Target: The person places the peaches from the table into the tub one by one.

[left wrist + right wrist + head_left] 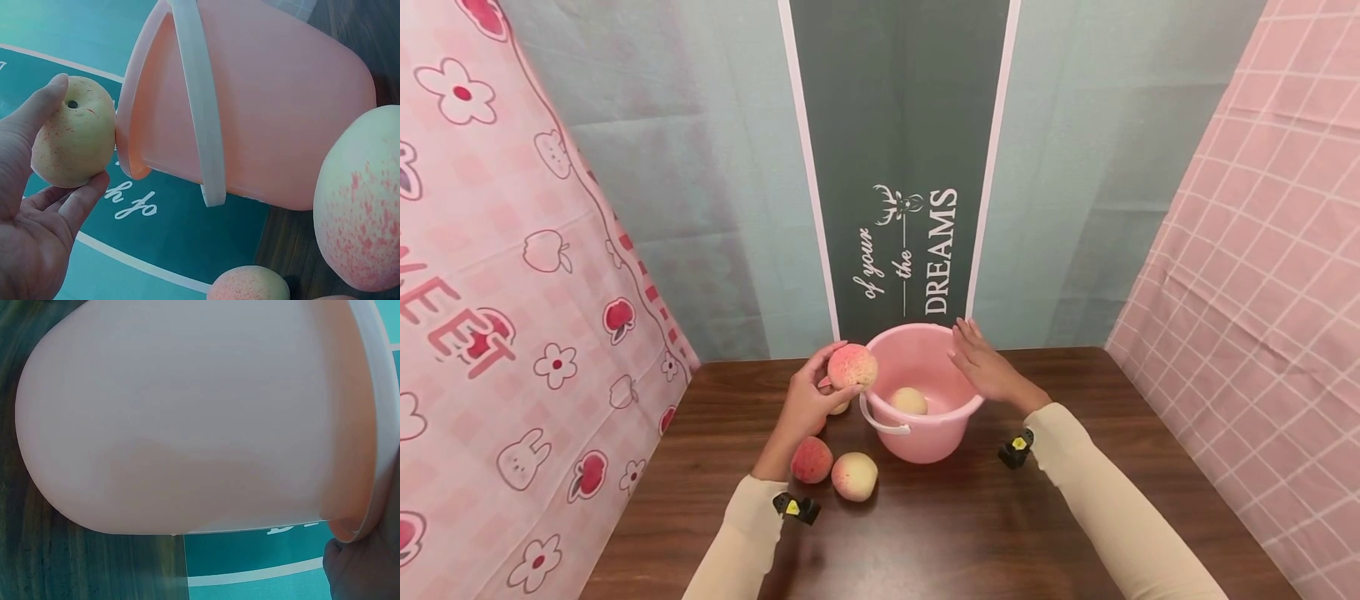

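Cream-coloured fabric sleeves lie nearest, leading forward to both hands, with a small black device at each wrist. Just ahead, on the dark brown wood-grain surface, a round yellow peach with a pink blush sits nearer than the left grip, next to a round deep-red peach. Under that grip another yellowish peach shows, mostly hidden.

Right of the left grip stands an upright pink plastic bucket, its white handle lowered on the left side; a pale yellow peach lies inside. The left grip holds a round pink-and-yellow peach between thumb and fingers, raised just beside the bucket's left rim; whether they touch is unclear. Across the bucket, the right grip is unclenched, fingers extended at the rim's right side.

Far beyond both grips hangs a blue-green fabric backdrop with a dark green panel bearing white lettering.
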The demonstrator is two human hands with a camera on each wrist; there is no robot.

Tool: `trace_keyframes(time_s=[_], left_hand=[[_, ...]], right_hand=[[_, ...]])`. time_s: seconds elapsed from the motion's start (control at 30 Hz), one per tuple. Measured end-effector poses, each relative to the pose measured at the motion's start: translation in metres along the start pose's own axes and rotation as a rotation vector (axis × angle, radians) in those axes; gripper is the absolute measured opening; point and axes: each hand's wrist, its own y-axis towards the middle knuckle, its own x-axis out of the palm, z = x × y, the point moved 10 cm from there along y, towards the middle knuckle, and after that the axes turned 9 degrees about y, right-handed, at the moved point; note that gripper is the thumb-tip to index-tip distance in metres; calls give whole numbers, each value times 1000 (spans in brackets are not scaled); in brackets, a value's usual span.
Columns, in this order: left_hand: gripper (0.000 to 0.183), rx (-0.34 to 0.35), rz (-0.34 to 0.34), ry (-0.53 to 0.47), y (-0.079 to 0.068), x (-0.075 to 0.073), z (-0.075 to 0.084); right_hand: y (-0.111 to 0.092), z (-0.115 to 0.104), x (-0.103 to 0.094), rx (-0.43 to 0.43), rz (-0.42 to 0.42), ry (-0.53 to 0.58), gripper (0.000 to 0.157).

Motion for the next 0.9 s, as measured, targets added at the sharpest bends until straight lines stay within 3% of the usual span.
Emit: trace_keyframes(time_s=[0.23,0.5,0.7,0.9], left_hand=[[73,18,6,50,4,6,6],[74,82,-5,-39,8,18,15],[73,89,5,27,12,20,18],[73,95,-17,10,14,30,21]], right_hand=[[0,1,0,0,-6,6,64],[1,0,-1,8,-9,10,64],[1,1,-1,12,-8,-6,65],[-1,3,1,25,-12,8,65]])
